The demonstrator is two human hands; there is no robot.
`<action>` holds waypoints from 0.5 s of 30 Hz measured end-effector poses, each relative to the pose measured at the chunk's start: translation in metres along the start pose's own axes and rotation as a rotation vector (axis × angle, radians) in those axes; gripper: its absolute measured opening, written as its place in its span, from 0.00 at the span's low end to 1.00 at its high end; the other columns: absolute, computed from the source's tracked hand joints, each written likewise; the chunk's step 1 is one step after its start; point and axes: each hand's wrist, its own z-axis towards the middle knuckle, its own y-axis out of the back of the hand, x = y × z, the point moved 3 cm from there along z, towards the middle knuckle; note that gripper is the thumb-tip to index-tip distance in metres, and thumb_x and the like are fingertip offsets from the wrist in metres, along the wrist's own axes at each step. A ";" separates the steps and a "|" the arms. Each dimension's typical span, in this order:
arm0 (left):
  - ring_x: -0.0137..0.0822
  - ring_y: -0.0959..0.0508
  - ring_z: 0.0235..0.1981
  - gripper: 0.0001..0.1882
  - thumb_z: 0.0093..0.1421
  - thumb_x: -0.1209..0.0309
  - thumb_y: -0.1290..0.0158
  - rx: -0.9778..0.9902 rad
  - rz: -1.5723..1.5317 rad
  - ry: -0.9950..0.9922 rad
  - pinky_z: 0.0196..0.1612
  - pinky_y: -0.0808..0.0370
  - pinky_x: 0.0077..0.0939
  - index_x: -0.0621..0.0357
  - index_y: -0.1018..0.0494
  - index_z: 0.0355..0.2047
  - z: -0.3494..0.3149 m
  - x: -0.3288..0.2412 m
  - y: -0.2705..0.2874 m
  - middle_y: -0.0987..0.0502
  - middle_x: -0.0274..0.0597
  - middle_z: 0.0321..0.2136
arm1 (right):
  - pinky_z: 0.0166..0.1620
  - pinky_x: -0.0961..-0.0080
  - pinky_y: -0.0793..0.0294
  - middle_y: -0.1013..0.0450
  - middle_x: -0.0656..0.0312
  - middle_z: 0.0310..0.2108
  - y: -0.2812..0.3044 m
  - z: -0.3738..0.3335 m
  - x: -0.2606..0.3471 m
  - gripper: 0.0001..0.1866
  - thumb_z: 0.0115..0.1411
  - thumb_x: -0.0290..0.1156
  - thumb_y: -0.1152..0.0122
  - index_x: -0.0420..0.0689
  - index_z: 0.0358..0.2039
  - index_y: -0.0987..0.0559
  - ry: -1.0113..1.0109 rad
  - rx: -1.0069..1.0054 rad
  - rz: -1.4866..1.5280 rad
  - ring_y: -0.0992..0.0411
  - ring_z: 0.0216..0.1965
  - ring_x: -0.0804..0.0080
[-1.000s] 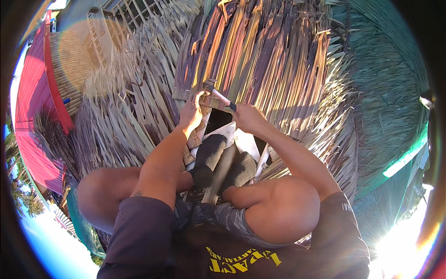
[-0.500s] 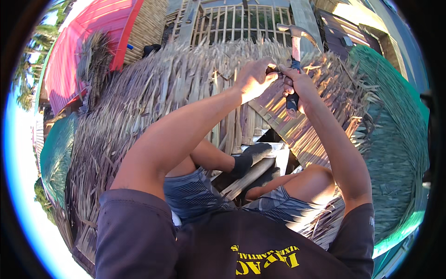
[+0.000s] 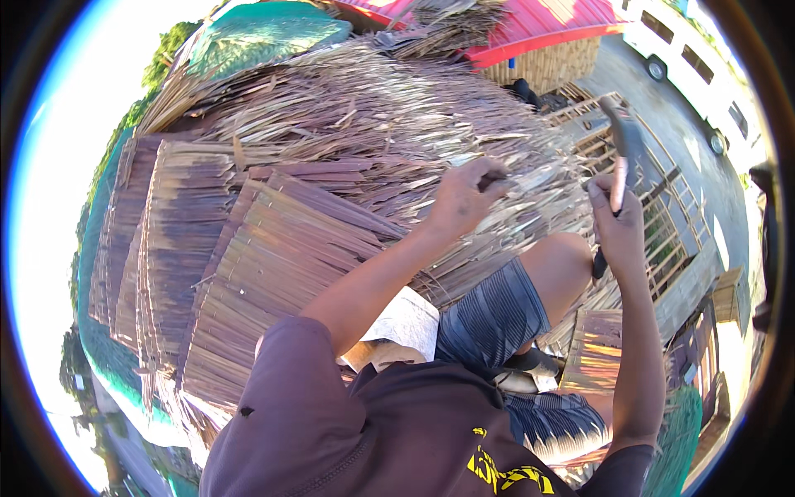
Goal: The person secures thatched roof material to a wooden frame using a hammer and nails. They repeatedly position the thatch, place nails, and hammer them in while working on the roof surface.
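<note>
My right hand is closed round a claw hammer, its metal head raised above the fist and the dark grip showing below. My left hand hovers over the thatch with its fingers curled in; whatever lies in them, if anything, is too small to make out. Beneath both hands spreads the dry thatched roof, on which I sit with bent knees. Stitched thatch panels lie overlapping to the left of my left forearm.
A white sheet-like piece lies beside my hip. On the right is an open bamboo lattice, with a roof panel near my feet. Green netting and a red metal roof stand beyond. A white vehicle is parked below.
My view has swung to the left, bringing the stacked thatch panels into sight. My hands have come apart; the hammer stays in my right hand.
</note>
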 end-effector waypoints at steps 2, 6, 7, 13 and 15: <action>0.33 0.18 0.31 0.10 0.60 0.71 0.38 -0.127 0.302 0.042 0.37 0.21 0.28 0.58 0.21 0.41 -0.027 0.027 0.067 0.17 0.43 0.31 | 0.29 0.71 0.31 0.29 0.64 0.22 -0.035 0.000 0.038 0.10 0.65 0.32 0.38 0.42 0.44 0.21 0.265 0.158 -0.174 0.29 0.23 0.72; 0.42 0.20 0.46 0.12 0.60 0.68 0.40 -0.196 0.822 0.279 0.49 0.24 0.35 0.55 0.21 0.45 -0.098 0.058 0.196 0.19 0.45 0.43 | 0.35 0.55 0.27 0.21 0.52 0.31 -0.100 -0.017 0.088 0.11 0.60 0.27 0.41 0.48 0.44 0.19 0.497 0.502 -0.530 0.23 0.32 0.48; 0.48 0.23 0.56 0.14 0.61 0.67 0.41 -0.173 1.000 0.261 0.56 0.26 0.40 0.51 0.21 0.48 -0.117 0.058 0.230 0.21 0.48 0.51 | 0.36 0.54 0.27 0.21 0.53 0.31 -0.112 -0.023 0.097 0.12 0.59 0.26 0.41 0.49 0.44 0.19 0.568 0.548 -0.534 0.23 0.33 0.49; 0.60 0.42 0.69 0.20 0.61 0.66 0.45 -0.385 1.592 0.848 0.69 0.49 0.62 0.44 0.26 0.55 -0.217 0.055 0.369 0.40 0.63 0.67 | 0.37 0.52 0.25 0.21 0.55 0.31 -0.145 -0.043 0.118 0.16 0.54 0.25 0.41 0.50 0.44 0.20 0.744 0.679 -0.457 0.22 0.34 0.49; 0.56 0.34 0.63 0.18 0.61 0.66 0.45 -0.355 1.527 0.851 0.66 0.45 0.65 0.45 0.25 0.53 -0.221 0.053 0.380 0.33 0.60 0.59 | 0.37 0.53 0.25 0.21 0.55 0.31 -0.144 -0.041 0.117 0.16 0.54 0.25 0.41 0.50 0.44 0.20 0.737 0.666 -0.441 0.22 0.34 0.49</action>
